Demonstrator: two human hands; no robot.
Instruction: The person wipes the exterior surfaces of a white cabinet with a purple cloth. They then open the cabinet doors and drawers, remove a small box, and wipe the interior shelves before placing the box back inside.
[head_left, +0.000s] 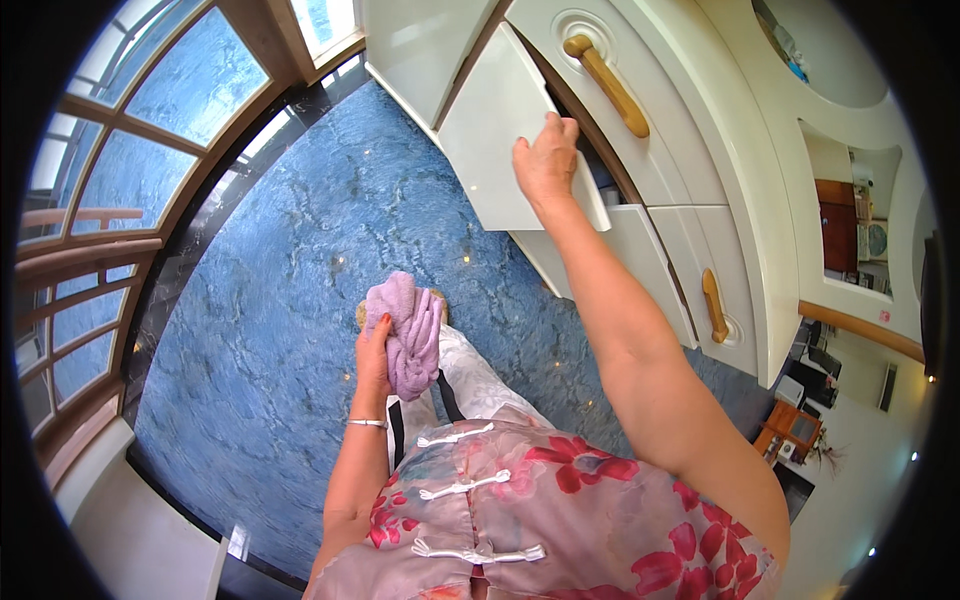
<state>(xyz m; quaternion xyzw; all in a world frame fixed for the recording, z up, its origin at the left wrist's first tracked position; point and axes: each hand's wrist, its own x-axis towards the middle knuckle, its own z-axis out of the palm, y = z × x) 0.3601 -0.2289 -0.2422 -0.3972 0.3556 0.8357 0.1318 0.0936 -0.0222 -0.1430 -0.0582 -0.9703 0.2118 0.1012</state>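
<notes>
My left hand (373, 352) holds a bunched, folded purple towel (411, 337) above the floor, in front of my legs. The thumb presses on the towel's near side. My right hand (550, 161) reaches out to the upper edge of a white cabinet door (502, 142), with the fingers bent at that edge. The door stands away from the cabinet, and a dark gap shows behind it. What lies inside the gap is mostly hidden.
Above the door are white drawers with wooden handles, one handle (611, 86) near my right hand and another (715, 306) nearer me. Blue marbled floor (277, 247) spreads ahead. Wood-framed glass panes (142, 150) line the left. A second white door (645, 262) stands beside the first.
</notes>
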